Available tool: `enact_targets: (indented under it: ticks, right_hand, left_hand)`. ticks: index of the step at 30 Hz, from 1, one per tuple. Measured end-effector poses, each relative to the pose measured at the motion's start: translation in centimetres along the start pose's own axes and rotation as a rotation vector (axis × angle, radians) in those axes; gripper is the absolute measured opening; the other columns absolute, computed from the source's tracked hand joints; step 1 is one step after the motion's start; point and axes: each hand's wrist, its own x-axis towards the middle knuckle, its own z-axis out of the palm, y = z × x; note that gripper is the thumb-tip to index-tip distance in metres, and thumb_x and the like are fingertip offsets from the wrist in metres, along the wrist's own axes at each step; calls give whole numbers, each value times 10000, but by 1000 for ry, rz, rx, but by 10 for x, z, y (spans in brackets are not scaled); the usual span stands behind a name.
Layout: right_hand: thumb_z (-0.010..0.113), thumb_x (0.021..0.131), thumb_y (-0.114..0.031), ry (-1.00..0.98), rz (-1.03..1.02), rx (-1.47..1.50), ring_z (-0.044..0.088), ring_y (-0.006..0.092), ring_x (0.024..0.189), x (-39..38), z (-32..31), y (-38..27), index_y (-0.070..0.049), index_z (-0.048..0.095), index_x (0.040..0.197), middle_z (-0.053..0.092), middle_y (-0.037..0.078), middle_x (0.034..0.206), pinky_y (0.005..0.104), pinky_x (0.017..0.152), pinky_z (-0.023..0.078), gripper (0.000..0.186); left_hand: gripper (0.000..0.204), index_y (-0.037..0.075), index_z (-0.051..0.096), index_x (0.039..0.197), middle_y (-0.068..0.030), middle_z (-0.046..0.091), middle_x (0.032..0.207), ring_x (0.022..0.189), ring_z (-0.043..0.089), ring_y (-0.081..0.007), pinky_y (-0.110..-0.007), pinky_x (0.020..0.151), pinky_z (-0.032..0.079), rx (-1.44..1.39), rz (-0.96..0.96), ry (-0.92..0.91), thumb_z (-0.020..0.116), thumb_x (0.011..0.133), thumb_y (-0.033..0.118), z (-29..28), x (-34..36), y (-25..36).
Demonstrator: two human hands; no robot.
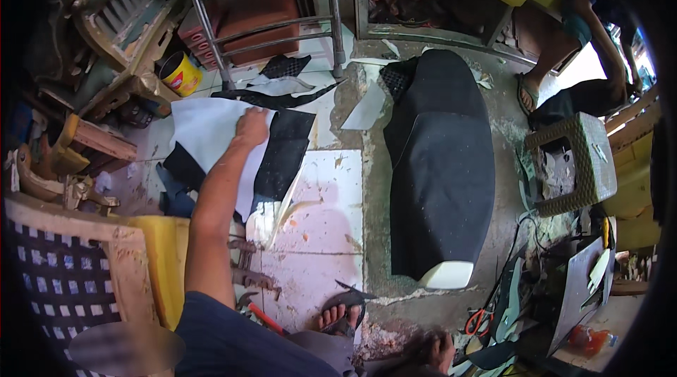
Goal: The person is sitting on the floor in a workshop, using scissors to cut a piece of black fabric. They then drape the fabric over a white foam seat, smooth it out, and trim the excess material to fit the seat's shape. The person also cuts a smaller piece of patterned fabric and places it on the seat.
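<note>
My left hand (252, 128) reaches forward over a white sheet of material (211, 126), its fingers closed at the sheet's right edge. Black sheet pieces (284, 151) lie under and beside the white one on the tiled floor. To the right, a long motorcycle seat (444, 172) rests on the floor with black material over it. Pale foam (447, 275) shows at its near end. My right hand is out of view.
A metal-framed chair (275, 29) and a yellow can (181, 74) stand at the back left. A woven stool (578, 165) sits at right, with another person's leg (557, 59) behind it. Red-handled scissors (479, 321) and a red-handled tool (265, 318) lie near my feet.
</note>
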Motion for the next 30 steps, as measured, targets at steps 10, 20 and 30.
enact_targets:
  ticks: [10,20,30]
  right_hand:
    - [609,1009,-220,-195,268,-194,650,294,955,3,11,-78,-43,644,1211,695,178,1067,389,877,514,271]
    - [618,989,-213,-219,350,-230,670,302,939,15,14,-79,-47,650,1211,701,185,1045,394,849,527,279]
    - [626,968,-206,-240,333,-263,691,310,923,21,7,-69,-52,656,1211,707,191,1023,399,820,539,289]
  left_hand:
    - [225,179,773,1093,-203,727,1081,1049,695,-334,-495,991,507,-276,-9,50,679,898,238,51,93,78]
    - [242,10,680,965,-69,659,729,576,634,-147,-282,560,554,-988,-107,-166,654,956,251,8,94,74]
    - [201,87,779,1013,-136,686,1166,1158,594,-367,-492,987,478,-159,215,226,717,845,178,25,72,138]
